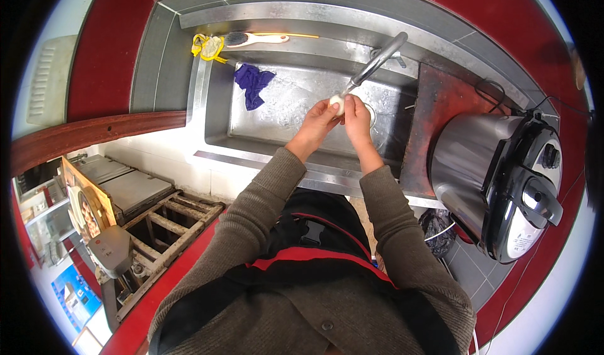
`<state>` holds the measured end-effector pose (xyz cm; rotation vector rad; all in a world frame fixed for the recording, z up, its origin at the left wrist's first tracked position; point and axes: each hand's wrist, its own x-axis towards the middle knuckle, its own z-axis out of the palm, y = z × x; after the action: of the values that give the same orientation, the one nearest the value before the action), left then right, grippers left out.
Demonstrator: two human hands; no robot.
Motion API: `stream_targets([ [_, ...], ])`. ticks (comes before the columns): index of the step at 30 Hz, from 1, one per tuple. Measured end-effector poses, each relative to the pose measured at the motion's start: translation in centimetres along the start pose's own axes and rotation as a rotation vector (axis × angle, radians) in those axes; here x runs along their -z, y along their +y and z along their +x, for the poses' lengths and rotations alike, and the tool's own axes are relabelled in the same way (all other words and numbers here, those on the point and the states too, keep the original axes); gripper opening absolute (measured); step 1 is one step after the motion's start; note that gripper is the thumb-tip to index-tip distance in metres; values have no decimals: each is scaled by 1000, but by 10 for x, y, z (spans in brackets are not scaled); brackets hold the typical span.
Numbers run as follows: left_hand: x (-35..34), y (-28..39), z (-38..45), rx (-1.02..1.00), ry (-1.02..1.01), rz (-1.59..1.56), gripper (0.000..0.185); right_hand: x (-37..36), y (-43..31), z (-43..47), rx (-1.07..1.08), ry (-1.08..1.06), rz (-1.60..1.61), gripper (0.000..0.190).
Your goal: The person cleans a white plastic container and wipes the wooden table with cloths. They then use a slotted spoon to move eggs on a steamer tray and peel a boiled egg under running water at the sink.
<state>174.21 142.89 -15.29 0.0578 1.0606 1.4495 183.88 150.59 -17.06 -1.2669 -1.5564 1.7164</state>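
Running water from the curved metal faucet [375,64] falls onto a small, round white item [337,104], which may be a peeled egg or an onion. My left hand [318,121] has its fingers and thumb closed around this item under the spout. Close against it on the right, my right hand [356,119] has its thumb and fingers together near the item; whether it also grips it is hard to see. Both hands are over the stainless steel sink [288,123]. A crumpled purple cloth [254,83] lies wet in the basin's upper left.
A white-handled brush [257,38], a thin yellow stick [302,35] and a yellow-edged item [208,47] lie on the sink's back ledge. Right of the basin, a large electric pressure cooker [495,180] stands by a reddish board [436,105]. A metal frame [165,232] stands at lower left.
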Motion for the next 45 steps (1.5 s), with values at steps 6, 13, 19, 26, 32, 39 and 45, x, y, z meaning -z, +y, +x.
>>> stream_targets([
  [6,0,0,-1,28,-15,-122,27,1,-2,-4,119,87,-185,30],
  [13,3,3,-1,56,-44,-223,29,9,-16,-4,-99,31,234,26],
  [19,3,12,-3,47,-79,-205,33,19,-11,4,-284,-33,587,24],
  [26,0,17,4,66,-122,-287,33,32,-10,9,-261,-139,753,21],
  [32,-4,16,8,-21,36,26,37,48,-17,9,-491,-218,897,19],
  [39,-3,17,12,-170,27,467,45,28,-25,5,127,-173,-104,39],
  [45,0,16,11,-143,-17,583,44,25,-25,19,61,-38,-362,37],
])
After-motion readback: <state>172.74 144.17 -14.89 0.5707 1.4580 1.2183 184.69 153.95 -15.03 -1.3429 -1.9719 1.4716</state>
